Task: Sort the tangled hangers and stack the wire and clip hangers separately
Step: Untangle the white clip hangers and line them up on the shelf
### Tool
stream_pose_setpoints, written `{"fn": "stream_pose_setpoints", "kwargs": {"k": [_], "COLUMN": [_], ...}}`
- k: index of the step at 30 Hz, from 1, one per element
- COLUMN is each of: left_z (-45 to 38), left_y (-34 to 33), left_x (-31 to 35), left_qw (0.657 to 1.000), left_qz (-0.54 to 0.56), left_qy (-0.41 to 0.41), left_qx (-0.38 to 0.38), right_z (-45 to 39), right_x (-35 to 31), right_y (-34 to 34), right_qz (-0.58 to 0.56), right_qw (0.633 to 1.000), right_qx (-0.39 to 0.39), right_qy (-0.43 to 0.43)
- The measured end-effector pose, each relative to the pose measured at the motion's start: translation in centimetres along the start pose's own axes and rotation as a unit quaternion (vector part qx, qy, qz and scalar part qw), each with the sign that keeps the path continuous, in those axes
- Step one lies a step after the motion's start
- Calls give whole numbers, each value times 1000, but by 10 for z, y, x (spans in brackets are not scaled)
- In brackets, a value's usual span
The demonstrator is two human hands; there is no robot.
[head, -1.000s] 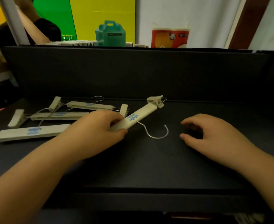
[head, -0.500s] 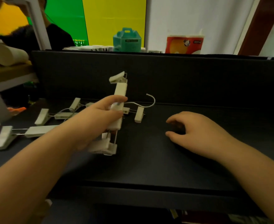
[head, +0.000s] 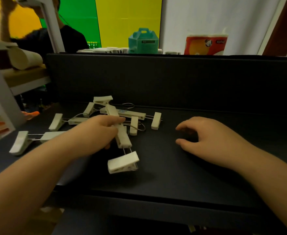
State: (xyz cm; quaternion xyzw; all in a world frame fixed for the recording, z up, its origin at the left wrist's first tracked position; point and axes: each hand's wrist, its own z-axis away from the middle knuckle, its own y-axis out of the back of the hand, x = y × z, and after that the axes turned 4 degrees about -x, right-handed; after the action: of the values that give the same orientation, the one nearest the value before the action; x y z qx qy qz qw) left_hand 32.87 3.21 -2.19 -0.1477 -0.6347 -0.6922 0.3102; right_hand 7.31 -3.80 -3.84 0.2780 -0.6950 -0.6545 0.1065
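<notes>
The left hand point(head: 102, 131) grips a clip hanger point(head: 120, 133) by its bar above the dark surface point(head: 164, 180), the right hand point(head: 207, 141) resting loose and empty nearby; next it likely joins the other clip hangers point(head: 122, 113) behind.

You face a dark surface point(head: 173, 180) with a tall dark back panel point(head: 156, 78). Beyond it stand yellow point(head: 127, 19), green point(head: 78, 14) and orange point(head: 22, 26) wall panels, a white wall point(head: 215, 16), and a white-framed shelf point(head: 27, 80) at left.
</notes>
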Motion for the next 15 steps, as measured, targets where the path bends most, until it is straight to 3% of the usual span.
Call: {"fn": "stream_pose_setpoints", "kwargs": {"k": [2, 5, 10, 12, 15], "left_z": [-2, -9, -24, -28, -32], "left_y": [6, 16, 33, 34, 33], "left_x": [0, 3, -5, -9, -11], "left_qw": [987, 936, 847, 845, 895], "left_qz": [-157, -346, -489, -481, -388], "left_qy": [-28, -66, -206, -234, -219], "left_qx": [-17, -10, 26, 27, 5], "right_z": [1, 2, 4, 5, 5], "right_x": [0, -1, -2, -2, -2], "right_y": [2, 5, 10, 11, 11], "right_qz": [-1, -1, -5, -5, 1], "right_qw": [1000, 1000, 1000, 1000, 1000], "right_qx": [-1, 5, 10, 5, 6], "right_qy": [-1, 0, 3, 1, -4]}}
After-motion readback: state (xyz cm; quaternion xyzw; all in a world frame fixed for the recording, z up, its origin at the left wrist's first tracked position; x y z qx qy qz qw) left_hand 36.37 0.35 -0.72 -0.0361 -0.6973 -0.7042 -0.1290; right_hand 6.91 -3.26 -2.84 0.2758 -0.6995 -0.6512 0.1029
